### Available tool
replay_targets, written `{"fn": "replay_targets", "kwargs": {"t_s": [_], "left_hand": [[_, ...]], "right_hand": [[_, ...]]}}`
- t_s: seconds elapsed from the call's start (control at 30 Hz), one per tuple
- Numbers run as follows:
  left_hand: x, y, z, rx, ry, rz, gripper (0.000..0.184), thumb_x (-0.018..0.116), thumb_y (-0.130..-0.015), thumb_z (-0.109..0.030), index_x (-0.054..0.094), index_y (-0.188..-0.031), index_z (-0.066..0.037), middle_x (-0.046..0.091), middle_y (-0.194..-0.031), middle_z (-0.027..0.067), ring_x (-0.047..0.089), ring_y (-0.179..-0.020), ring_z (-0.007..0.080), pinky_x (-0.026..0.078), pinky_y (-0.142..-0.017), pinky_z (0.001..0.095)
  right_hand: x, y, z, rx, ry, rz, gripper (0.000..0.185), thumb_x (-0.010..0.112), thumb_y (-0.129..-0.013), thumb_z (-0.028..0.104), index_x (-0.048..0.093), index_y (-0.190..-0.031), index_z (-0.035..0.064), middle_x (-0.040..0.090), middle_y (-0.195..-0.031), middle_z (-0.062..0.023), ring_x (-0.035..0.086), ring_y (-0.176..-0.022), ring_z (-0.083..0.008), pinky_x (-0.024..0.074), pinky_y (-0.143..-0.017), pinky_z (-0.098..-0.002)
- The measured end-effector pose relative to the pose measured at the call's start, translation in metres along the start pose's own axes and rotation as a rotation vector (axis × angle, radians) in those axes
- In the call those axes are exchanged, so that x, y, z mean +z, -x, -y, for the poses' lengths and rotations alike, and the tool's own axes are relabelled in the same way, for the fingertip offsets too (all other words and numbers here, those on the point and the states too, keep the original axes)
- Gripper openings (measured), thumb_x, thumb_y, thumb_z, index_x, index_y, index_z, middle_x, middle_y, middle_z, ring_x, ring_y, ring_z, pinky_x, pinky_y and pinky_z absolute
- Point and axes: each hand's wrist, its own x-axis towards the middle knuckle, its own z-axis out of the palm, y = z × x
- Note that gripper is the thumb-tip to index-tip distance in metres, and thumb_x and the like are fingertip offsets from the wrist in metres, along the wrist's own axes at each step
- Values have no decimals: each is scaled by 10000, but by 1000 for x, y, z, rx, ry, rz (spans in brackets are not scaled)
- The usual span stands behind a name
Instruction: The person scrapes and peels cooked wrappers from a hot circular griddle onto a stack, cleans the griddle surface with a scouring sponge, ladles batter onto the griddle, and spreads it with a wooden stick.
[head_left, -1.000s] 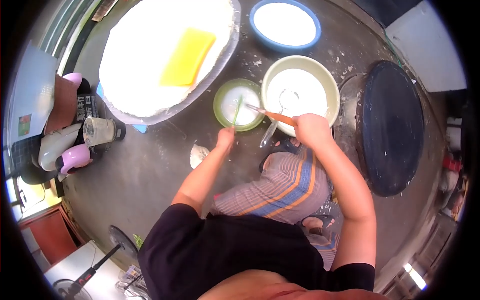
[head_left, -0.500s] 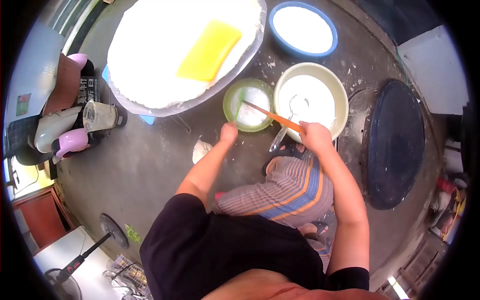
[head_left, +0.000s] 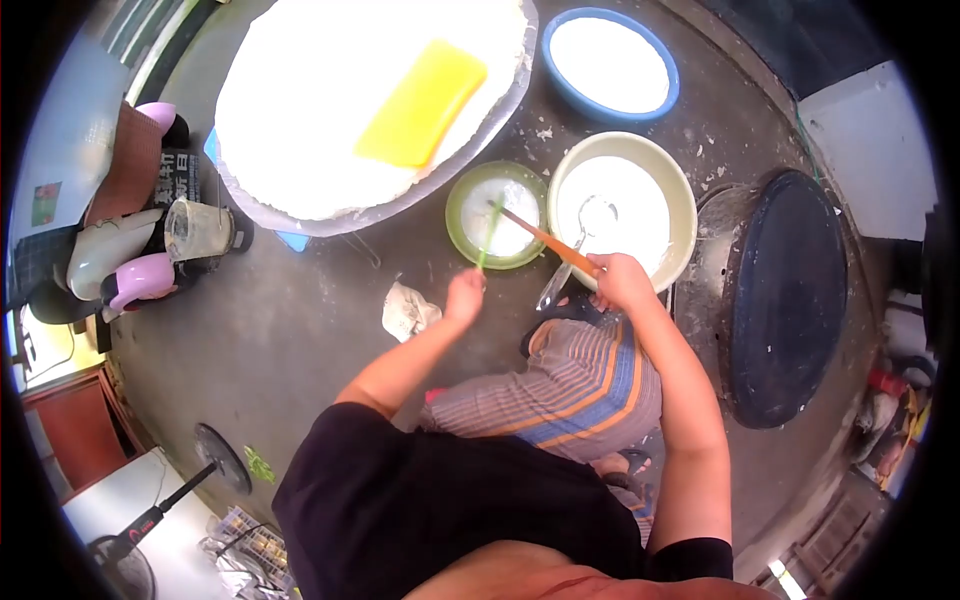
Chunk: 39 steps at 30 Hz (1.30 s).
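Note:
My left hand (head_left: 465, 296) is closed on the end of a thin green strip (head_left: 491, 235), whose upper part reaches over a green bowl (head_left: 456, 222) with white contents. Closed around an orange-brown stick (head_left: 560, 247), my right hand (head_left: 624, 281) is at the front rim of a cream basin (head_left: 684, 215). The stick's dark, narrow tip is over the green bowl, beside the strip; whether they touch cannot be made out. In the basin, a metal ladle (head_left: 579, 240) rests in white liquid, its handle hanging over the rim near my right hand.
A large round tray of white material (head_left: 300, 110) with a yellow scraper (head_left: 425, 105) lies at the upper left. Beyond the basin is a blue bowl (head_left: 672, 75). A dark round lid (head_left: 790, 300) stands at the right. A crumpled whitish cloth (head_left: 405, 312) is on the floor.
The view has shifted, so the bowls appear farther right. Since the last earlier frame, my left hand has moved slightly toward me and right with the strip, and the stick's tip has moved slightly right.

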Motion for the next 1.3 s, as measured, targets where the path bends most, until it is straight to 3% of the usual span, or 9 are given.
{"fn": "replay_targets", "kwargs": {"t_s": [0.27, 0.37, 0.47, 0.67, 0.8, 1.0, 1.1, 1.27, 1.3], "left_hand": [[18, -28, 22, -127, -63, -34, 320, 435, -880, -245, 600, -780, 10, 592, -794, 231, 555, -788, 398, 441, -724, 410], [16, -43, 30, -59, -158, -32, 319, 444, -875, -256, 604, -824, 15, 590, -815, 243, 550, -784, 404, 442, -727, 405], [8, -43, 11, -192, -376, 147, 360, 453, -871, -299, 602, -872, 29, 603, -854, 237, 557, -809, 385, 438, -755, 386], [20, -10, -71, 136, -83, 387, 443, 427, -889, -386, 528, -1095, -7, 577, -987, 167, 552, -935, 293, 443, -777, 412], [47, -19, -121, -770, 670, 963, 489, 369, -906, -404, 453, -1081, 45, 559, -885, 171, 576, -838, 285, 498, -765, 433], [92, -51, -117, -993, 896, 885, 389, 330, -936, -318, 458, -960, 48, 558, -752, 146, 531, -577, 223, 471, -505, 354], [101, -51, -128, -873, 563, 848, 347, 347, -934, -293, 489, -877, 19, 535, -670, 117, 450, -501, 163, 391, -431, 317], [78, -2, -149, 580, -620, 346, 270, 400, -907, -269, 556, -889, -49, 635, -855, 156, 621, -691, 305, 476, -568, 437], [82, -6, -139, 483, -829, 430, 280, 420, -896, -304, 563, -940, -68, 638, -885, 154, 622, -767, 321, 478, -635, 456]], "right_hand": [[-10, 10, -10, 265, -388, 207, 393, 466, -829, 76, 512, -1217, 119, 575, -566, -86, 526, -407, -131, 434, -392, -277], [-22, 44, -21, -153, 139, -262, 314, 513, -807, 118, 595, -1109, 150, 629, -744, -157, 615, -652, -284, 475, -635, -348], [-40, 82, -25, 27, 18, -231, 260, 501, -821, 194, 617, -1053, 175, 608, -905, -166, 575, -862, -330, 454, -745, -391], [-20, 144, -64, 34, -90, -401, 296, 547, -806, 126, 583, -1098, 97, 626, -798, -159, 609, -712, -291, 471, -656, -357], [-10, 201, -82, 264, -719, -379, 290, 523, -851, 100, 556, -1133, 39, 566, -627, -29, 498, -499, -66, 402, -464, -214], [13, 287, -107, 321, -1023, -495, 306, 505, -864, 77, 532, -1167, 41, 553, -662, -10, 463, -468, -46, 375, -424, -186], [32, 314, -118, 311, -1109, -586, 320, 499, -867, 75, 514, -1184, 31, 543, -656, -13, 445, -451, -42, 367, -418, -169], [57, 327, -135, 355, -1173, -649, 340, 498, -868, 72, 498, -1206, 39, 552, -670, -22, 447, -451, -43, 371, -418, -165], [64, 324, -139, 358, -1236, -649, 347, 499, -871, 78, 491, -1217, 48, 557, -682, -25, 450, -458, -43, 382, -423, -166]]}}
